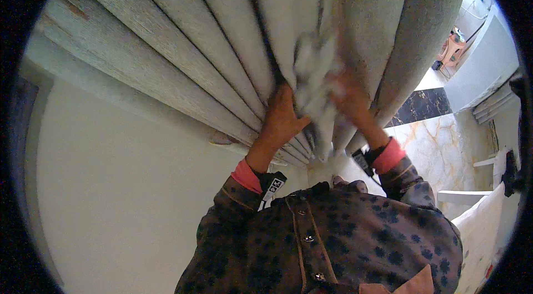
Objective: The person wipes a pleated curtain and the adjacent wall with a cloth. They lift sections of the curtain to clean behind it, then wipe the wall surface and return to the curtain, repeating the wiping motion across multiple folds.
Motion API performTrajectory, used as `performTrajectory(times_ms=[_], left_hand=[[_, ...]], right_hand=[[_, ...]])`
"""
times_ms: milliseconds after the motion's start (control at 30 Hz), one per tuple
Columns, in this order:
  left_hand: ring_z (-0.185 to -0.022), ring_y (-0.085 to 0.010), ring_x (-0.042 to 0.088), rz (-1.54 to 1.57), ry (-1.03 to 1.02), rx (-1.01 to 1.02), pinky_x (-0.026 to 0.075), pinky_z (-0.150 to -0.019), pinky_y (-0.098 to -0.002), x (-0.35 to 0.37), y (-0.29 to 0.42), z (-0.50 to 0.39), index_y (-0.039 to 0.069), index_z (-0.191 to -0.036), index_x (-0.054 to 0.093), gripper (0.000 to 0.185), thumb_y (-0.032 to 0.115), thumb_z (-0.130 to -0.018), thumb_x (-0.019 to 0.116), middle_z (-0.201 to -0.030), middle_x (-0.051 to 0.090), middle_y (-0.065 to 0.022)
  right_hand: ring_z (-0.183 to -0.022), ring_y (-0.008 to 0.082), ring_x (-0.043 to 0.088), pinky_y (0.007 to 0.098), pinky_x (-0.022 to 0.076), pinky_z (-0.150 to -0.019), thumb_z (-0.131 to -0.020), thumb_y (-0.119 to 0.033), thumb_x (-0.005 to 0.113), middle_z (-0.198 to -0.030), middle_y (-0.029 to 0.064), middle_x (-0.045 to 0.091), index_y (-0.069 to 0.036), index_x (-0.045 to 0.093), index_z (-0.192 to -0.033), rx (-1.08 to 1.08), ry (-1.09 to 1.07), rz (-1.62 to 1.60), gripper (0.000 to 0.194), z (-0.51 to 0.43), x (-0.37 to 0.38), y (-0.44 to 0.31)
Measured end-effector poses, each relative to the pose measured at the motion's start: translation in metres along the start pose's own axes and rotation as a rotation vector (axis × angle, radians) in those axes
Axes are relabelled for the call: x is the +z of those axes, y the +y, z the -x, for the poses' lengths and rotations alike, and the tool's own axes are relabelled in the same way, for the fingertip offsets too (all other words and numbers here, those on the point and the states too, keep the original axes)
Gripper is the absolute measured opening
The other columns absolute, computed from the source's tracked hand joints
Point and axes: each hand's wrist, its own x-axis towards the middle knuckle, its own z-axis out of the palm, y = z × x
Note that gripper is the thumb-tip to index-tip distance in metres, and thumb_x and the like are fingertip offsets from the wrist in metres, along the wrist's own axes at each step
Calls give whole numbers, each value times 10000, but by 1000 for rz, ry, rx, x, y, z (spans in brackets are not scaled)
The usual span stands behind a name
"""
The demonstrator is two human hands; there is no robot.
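Note:
Long grey-beige curtain panels (200, 57) hang in deep folds before me. My left hand (281, 121) presses into the folds at their middle, its thumb towards the right and its fingers partly hidden by the fabric. Facing it, my right hand (352, 96) is blurred, with its fingertips at a bunched, pale piece of fabric (314, 82). That piece lies between both hands and is blurred too; whether it is curtain or a separate cloth cannot be made out. Each wrist wears a black strap with a small device.
A plain light wall (112, 169) rises at the left. At the right are a marble-patterned floor (433, 144) with a dark strip (422, 106), a pink plastic chair (452, 48) farther off, and white furniture (462, 197) close by my side. My feet show below the curtain.

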Motion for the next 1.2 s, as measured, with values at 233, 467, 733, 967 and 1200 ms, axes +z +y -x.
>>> performTrajectory(times_ms=[233,467,733,967,1200], left_hand=[[-1017,-390,615,207,-65,-477,481,-890,-432,1,20,-2,-43,-1170,542,521,251,-789,741,-1049,633,-241],[-971,-335,616,336,224,-415,479,-867,-397,16,15,18,-48,-1138,580,373,220,-882,614,-1035,653,-190],[-1240,-254,460,829,218,-182,403,-1008,-355,-5,12,36,-43,-1316,461,545,222,-879,649,-1312,509,-134],[-1048,-249,597,560,159,-427,471,-918,-360,-6,33,29,-44,-1211,541,486,125,-805,748,-1145,620,-127],[-926,-215,641,361,243,-303,507,-830,-358,-16,34,32,-53,-1118,606,374,132,-821,739,-1024,677,-122]], right_hand=[[-1140,270,580,422,406,-1033,-780,-152,678,-1177,108,649,-89,650,-1189,186,-352,-324,415,57,-70,-9],[-1073,305,607,375,465,-959,-781,-81,658,-1113,145,648,-61,609,-1207,108,486,54,429,2,-95,-35],[-942,201,629,341,507,-821,-831,-79,619,-1069,96,682,-50,665,-1116,261,298,-399,290,44,-189,-16],[-818,303,628,384,528,-733,-854,-40,574,-973,152,652,-39,595,-1141,36,590,236,288,-25,-128,25],[-1085,328,608,396,457,-975,-778,-25,576,-1183,133,651,-67,677,-1099,394,-364,71,339,127,-54,104]])
